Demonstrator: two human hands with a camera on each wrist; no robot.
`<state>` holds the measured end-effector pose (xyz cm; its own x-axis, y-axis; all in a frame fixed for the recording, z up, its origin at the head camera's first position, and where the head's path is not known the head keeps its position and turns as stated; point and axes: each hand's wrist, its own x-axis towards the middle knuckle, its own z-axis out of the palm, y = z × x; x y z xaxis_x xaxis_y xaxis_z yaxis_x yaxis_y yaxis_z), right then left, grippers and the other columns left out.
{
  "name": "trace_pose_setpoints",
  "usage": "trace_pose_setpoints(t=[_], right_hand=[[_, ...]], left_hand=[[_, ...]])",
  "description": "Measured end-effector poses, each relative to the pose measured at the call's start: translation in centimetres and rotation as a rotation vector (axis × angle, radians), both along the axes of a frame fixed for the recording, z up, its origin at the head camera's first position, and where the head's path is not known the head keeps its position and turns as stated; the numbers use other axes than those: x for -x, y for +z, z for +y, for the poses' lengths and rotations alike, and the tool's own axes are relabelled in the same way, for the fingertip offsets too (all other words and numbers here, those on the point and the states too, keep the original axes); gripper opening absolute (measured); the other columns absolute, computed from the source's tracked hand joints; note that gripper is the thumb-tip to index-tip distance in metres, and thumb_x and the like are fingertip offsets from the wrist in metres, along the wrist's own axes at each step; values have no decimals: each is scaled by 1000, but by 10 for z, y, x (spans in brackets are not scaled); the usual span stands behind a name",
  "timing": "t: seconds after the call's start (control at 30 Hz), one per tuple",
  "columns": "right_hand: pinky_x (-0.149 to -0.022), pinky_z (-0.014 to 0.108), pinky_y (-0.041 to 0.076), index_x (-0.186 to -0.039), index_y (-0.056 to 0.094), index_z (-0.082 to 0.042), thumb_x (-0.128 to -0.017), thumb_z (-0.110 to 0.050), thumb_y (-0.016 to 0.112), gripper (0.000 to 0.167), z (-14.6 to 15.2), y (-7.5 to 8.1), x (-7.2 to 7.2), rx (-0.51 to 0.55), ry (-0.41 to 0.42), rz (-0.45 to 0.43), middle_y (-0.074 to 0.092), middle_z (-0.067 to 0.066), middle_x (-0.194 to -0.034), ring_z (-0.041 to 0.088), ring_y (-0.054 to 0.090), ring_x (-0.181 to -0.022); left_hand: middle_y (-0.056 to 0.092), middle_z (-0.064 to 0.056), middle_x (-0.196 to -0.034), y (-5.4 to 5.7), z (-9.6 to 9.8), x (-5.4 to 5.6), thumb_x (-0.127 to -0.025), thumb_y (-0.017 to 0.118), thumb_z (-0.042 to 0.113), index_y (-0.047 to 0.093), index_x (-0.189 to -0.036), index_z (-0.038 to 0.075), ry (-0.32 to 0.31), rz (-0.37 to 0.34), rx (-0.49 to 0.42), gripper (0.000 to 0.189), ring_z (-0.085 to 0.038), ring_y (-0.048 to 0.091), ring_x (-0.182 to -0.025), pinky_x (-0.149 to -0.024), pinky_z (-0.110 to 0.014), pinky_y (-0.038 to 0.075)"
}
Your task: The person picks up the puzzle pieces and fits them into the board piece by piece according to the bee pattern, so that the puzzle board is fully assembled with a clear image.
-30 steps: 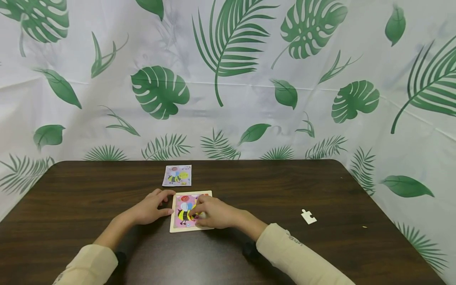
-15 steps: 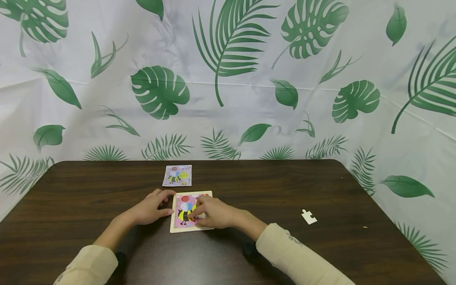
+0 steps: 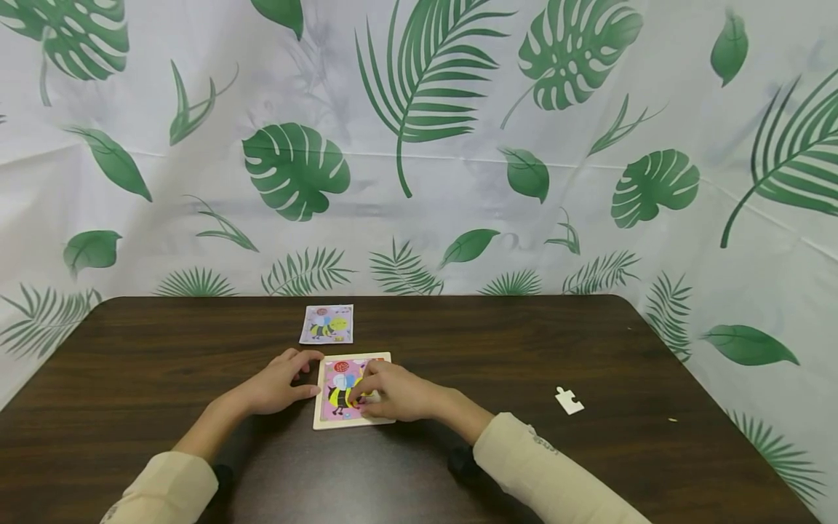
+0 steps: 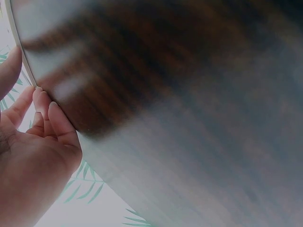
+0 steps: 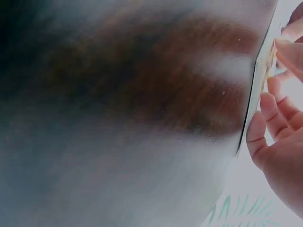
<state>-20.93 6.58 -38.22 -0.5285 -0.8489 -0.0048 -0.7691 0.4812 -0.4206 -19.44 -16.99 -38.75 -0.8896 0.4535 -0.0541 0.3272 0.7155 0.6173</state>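
Note:
A bee jigsaw puzzle (image 3: 337, 389) in a pale wooden frame (image 3: 353, 423) lies on the dark table. At its left side my left hand (image 3: 278, 382) rests thumb and index finger against the frame edge, the other fingers bent beneath. My right hand (image 3: 399, 391) covers the right part of the puzzle, thumb and fingers bent down and pinching at a jigsaw piece, mostly hidden under them. A whitish patch shows between these fingers. In the right wrist view the right fingertips (image 5: 256, 120) lie along the frame's edge.
A picture card (image 3: 326, 324) of the same bee lies behind the puzzle. One loose jigsaw piece (image 3: 569, 401), pale side up, lies to the right on the table (image 3: 484, 342). A tiny pale scrap (image 3: 673, 420) sits farther right. A leaf-print curtain (image 3: 432, 182) hangs behind.
The right index finger has shifted slightly over the puzzle. The left hand, frame, card and loose piece keep their places.

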Motion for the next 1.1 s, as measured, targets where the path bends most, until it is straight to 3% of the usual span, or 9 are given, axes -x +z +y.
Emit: trace_pose_setpoints(t=[0.53,1.1], right_hand=[[-67,15,35,-97,70,-8,-83,-11,66,15,6,1,-2,24,-19,-4,52,3,-89,11,44,-77],[-69,18,40,-104,67,-6,-83,-11,66,22,31,10,-4,47,-95,-105,56,3,-96,14,49,-80]], left_hand=[[44,-9,-97,-1,1,1,-84,66,22,45,-124,2,1,3,14,49,-26,44,-88,-75,-45,39],[44,-10,-98,-2,1,0,-84,66,24,44,-126,2,7,-5,19,52,-27,43,-89,-76,-46,38]])
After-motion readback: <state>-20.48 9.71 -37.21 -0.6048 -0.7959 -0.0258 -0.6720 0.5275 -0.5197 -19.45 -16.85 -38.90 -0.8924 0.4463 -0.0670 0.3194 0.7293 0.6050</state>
